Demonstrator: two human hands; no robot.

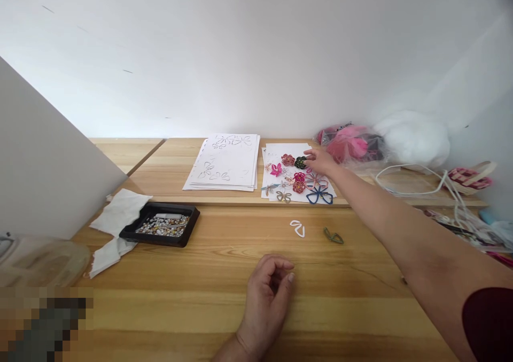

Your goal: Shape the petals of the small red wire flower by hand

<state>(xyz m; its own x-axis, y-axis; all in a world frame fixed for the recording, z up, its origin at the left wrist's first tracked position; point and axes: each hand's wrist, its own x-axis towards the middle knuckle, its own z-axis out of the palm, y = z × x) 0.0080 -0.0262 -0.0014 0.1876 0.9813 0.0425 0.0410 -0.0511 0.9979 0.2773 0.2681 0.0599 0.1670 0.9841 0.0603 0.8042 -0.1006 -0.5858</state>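
My right hand point(319, 161) is stretched far forward over a sheet of white paper point(276, 151). Its fingers are apart, at the edge of a dark green flower ornament point(300, 162); whether they touch it I cannot tell. Around it lie several ornaments, among them a red flower point(287, 160), a pink flower point(276, 169) and a blue butterfly shape point(319, 194). Loosely curled near the front, my left hand point(267, 298) rests on the table with a gap between thumb and fingers and nothing visible in it. Beyond it lie a white wing-shaped cutout point(297, 228) and an olive-green wing-shaped piece point(333, 236).
On the raised board stands a stack of drawn-on paper point(228, 161). A black tray point(188, 233) of beads sits at left beside white cloth scraps point(120, 212). At right are a pink-filled plastic bag point(352, 143), white stuffing point(417, 140), a white cable point(379, 177) and a small basket point(468, 180).
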